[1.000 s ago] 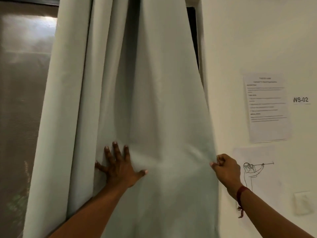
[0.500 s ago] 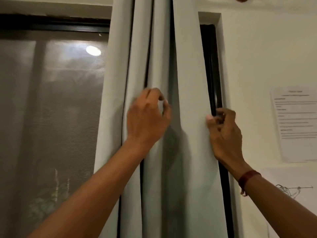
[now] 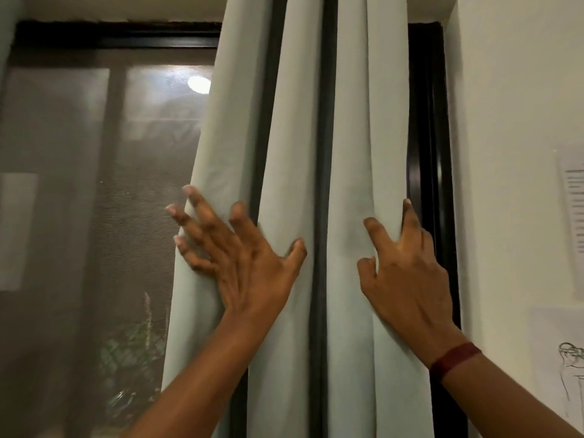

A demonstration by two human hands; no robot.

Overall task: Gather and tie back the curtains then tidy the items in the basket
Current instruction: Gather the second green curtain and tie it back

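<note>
A pale grey-green curtain [image 3: 297,153], bunched into upright folds, hangs down the centre of the frame between a dark screened window [image 3: 94,184] at left and a white wall [image 3: 512,121] at right. The person's left hand [image 3: 240,254] lies flat on the curtain's left folds, fingers spread and straight, its grip wide open and holding nothing. The right hand [image 3: 407,273] rests against the right folds, forefinger and thumb extended on the cloth, the other fingers reaching round the curtain's right edge. A dark red band [image 3: 455,358] circles the right wrist. Printed sheets [image 3: 573,216] hang at the far right.
</note>
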